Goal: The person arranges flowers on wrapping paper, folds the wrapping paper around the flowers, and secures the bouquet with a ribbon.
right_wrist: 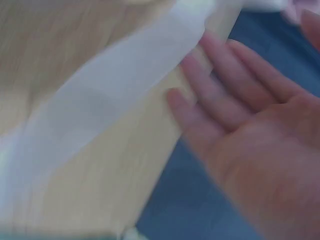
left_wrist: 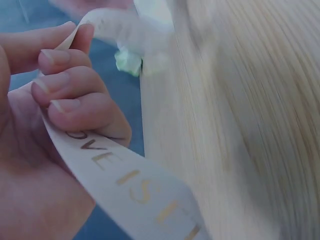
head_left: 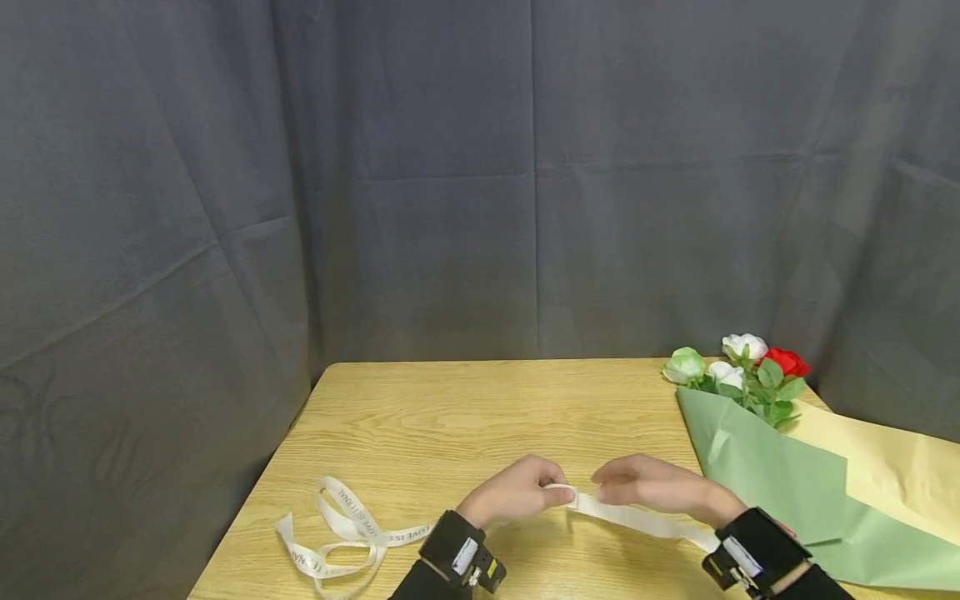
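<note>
A white ribbon (head_left: pixel 637 520) with gold lettering runs across the front of the table. My left hand (head_left: pixel 517 492) pinches it between thumb and index finger, and in the left wrist view the other fingers curl over the printed ribbon (left_wrist: pixel 142 185). To the left, a looped length of the ribbon (head_left: pixel 352 533) lies on the wood. My right hand (head_left: pixel 663 486) is beside the stretch on the right; in the right wrist view its fingers (right_wrist: pixel 240 80) extend loosely, fingertips close to the blurred ribbon (right_wrist: pixel 100 95).
At the right, a bouquet of white, pale green and red flowers (head_left: pixel 780 367) lies in green wrapping paper (head_left: pixel 772 467) with a cream sheet (head_left: pixel 892 467). The wooden table (head_left: pixel 487 408) ends at a grey curtain (head_left: pixel 450 250) behind and to the left.
</note>
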A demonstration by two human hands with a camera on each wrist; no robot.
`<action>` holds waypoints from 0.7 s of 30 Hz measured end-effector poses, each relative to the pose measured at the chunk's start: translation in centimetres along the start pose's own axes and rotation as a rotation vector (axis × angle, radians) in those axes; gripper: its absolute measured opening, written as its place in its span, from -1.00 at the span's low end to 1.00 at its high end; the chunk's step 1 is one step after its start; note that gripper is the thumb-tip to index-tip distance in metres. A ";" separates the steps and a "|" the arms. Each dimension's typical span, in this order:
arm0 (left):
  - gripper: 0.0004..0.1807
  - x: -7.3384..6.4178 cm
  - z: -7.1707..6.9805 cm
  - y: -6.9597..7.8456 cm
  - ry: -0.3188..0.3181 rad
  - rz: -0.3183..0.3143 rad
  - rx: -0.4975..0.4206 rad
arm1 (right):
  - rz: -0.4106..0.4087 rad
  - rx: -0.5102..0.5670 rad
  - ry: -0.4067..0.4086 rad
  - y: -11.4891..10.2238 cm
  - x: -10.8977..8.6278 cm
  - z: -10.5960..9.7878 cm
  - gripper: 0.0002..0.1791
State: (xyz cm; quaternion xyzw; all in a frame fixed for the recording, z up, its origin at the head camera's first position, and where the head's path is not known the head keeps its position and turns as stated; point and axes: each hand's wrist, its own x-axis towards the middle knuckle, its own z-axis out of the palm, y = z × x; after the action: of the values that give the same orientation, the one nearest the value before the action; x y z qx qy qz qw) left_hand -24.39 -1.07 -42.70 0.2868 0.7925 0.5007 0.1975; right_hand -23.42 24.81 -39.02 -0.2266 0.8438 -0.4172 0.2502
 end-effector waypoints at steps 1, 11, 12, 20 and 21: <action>-0.76 0.2 0.2 0.2 -0.005 0.004 -0.001 | -0.027 0.034 -0.014 -0.3 0.5 0.6 -0.47; -0.74 0.0 -0.2 0.5 -0.004 0.022 -0.020 | -0.112 0.117 0.051 -0.4 1.2 1.2 -0.77; -0.74 -0.2 -0.5 0.3 0.001 0.020 -0.009 | -0.101 0.109 0.049 -0.2 0.9 0.8 -0.75; -0.86 -3.0 -3.3 -1.7 0.017 -0.054 0.059 | 0.051 -0.007 -0.069 1.6 -2.5 -2.6 -0.74; -0.86 -3.3 -3.6 -1.9 0.016 -0.060 0.063 | 0.088 -0.031 -0.074 1.8 -2.9 -2.9 -0.73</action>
State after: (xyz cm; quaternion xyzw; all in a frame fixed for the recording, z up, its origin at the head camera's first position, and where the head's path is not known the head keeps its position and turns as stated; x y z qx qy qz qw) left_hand -24.53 -6.35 -42.85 0.2649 0.8177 0.4715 0.1970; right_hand -23.26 29.19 -38.26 -0.2085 0.8495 -0.3839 0.2959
